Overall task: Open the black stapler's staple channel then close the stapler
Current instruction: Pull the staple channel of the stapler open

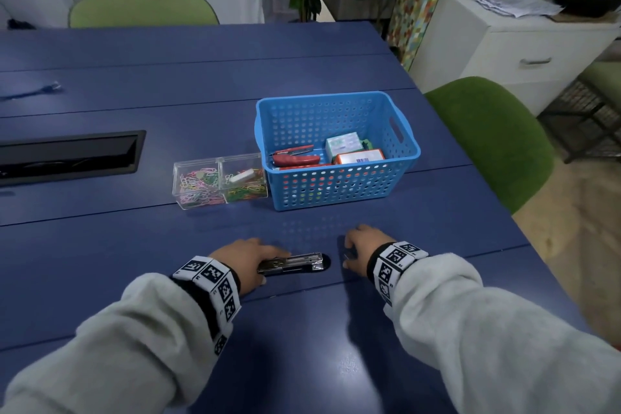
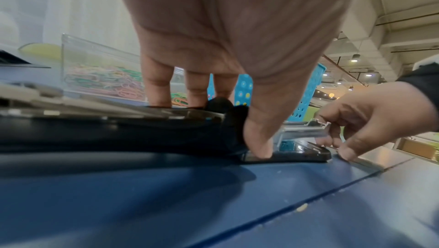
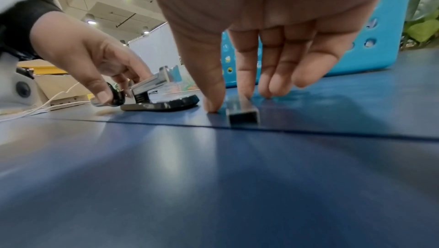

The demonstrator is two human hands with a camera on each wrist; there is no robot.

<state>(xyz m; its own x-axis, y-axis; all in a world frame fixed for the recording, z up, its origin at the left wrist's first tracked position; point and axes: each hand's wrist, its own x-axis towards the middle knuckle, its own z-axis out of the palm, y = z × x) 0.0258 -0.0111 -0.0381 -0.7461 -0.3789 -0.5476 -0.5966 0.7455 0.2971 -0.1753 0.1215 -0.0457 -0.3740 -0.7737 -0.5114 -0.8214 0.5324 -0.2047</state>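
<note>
- Where the grey sleeves [image 1: 134,323] enter at the near edge of the blue table [image 1: 302,346], both wrists carry marker bands and both hands reach forward onto the tabletop.
- Left hand [image 1: 247,260]: fingers curled down over the rear of the black stapler [image 1: 292,264], thumb pressed against its near side just above the base; it grips the hinge end and pins the stapler to the table.
- Black stapler: lies flat on its base, just ahead of the person, between the two hands. Long axis runs left to right; hinge end under the left hand, nose pointing right toward the right hand.
- Staple channel [image 2: 301,130]: the silver metal rail stands bare and tilted up off the black base, so the stapler reads as open.
- Right hand [image 1: 361,249]: just beyond the stapler's nose, not touching it. Fingers straight, tips down on the table, thumb and forefinger on either side of a short staple strip [image 3: 242,110] that rests there. A firm pinch cannot be confirmed.
- Key relation: the stapler lies to the left of the right fingers, nose first; the left hand is already on it, so it is the nearer hand for the closing step.
- Farther off: clear box of paper clips [image 1: 220,180], then a blue basket [image 1: 336,185] holding a red stapler [image 1: 295,158] and small boxes.
</note>
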